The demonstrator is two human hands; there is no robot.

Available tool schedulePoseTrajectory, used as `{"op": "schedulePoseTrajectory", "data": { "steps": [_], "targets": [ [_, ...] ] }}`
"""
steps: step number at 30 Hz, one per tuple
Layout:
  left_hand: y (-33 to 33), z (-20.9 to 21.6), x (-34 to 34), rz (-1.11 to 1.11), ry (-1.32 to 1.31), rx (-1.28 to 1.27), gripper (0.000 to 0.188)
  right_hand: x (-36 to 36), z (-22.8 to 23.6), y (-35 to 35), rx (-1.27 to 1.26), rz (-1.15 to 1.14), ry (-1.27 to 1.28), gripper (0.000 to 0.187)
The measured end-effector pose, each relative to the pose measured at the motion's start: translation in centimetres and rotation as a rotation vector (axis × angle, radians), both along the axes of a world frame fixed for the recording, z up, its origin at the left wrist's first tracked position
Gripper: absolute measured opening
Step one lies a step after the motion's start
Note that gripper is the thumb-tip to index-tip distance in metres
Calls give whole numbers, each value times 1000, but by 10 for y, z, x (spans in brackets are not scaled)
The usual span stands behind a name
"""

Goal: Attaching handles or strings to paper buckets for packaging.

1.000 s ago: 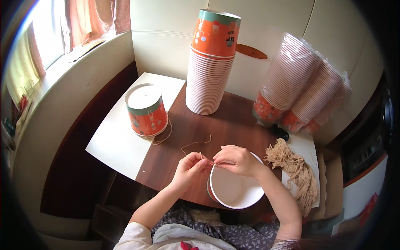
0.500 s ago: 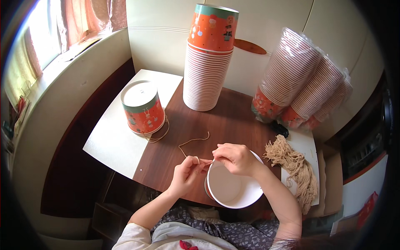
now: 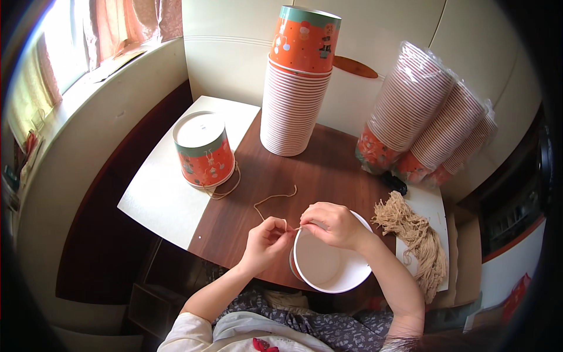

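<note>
A large white-lined paper bucket (image 3: 322, 264) stands at the table's near edge, mouth tilted up toward me. At its left rim my left hand (image 3: 270, 239) pinches a tan string (image 3: 271, 202), whose loose end trails away over the brown tabletop. My right hand (image 3: 334, 224) reaches over the bucket, fingers closed at the same rim spot, gripping the string where it meets the rim. Whether the string passes through the bucket wall is hidden by my fingers. To the left, an orange and green bucket (image 3: 205, 158) sits upside down with a string loop at its rim.
A tall stack of nested buckets (image 3: 296, 108) rises at the table's back. Plastic-wrapped bucket stacks (image 3: 410, 105) lean at the back right. A bundle of tan strings (image 3: 413, 237) lies on the right, beside a cardboard box (image 3: 469, 264). A black object (image 3: 394, 183) lies near the wrapped stacks.
My left hand has shifted slightly, with a short stretch of string now showing between the two hands. My right hand stays at the rim. The view has moved a little.
</note>
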State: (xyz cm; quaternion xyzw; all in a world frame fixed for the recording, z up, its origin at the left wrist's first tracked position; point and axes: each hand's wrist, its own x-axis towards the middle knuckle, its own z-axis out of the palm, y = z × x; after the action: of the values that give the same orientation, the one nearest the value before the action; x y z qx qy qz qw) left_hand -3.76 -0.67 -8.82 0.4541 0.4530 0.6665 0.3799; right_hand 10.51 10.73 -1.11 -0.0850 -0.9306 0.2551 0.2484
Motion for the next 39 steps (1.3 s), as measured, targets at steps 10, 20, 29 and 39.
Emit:
{"op": "schedulePoseTrajectory", "data": {
  "steps": [10,20,29,39],
  "targets": [
    [-2,-10,-10,-68,-20,-71,2,3,-2,2,-25,-17,4,9],
    [9,30,-24,37,795,396,24,2,-1,2,-15,19,-45,16],
    [13,14,-24,129,965,588,21,0,-4,3,-10,45,-10,8],
    [18,9,-31,144,1067,643,20,0,-5,4,-19,53,15,9]
  ]
}}
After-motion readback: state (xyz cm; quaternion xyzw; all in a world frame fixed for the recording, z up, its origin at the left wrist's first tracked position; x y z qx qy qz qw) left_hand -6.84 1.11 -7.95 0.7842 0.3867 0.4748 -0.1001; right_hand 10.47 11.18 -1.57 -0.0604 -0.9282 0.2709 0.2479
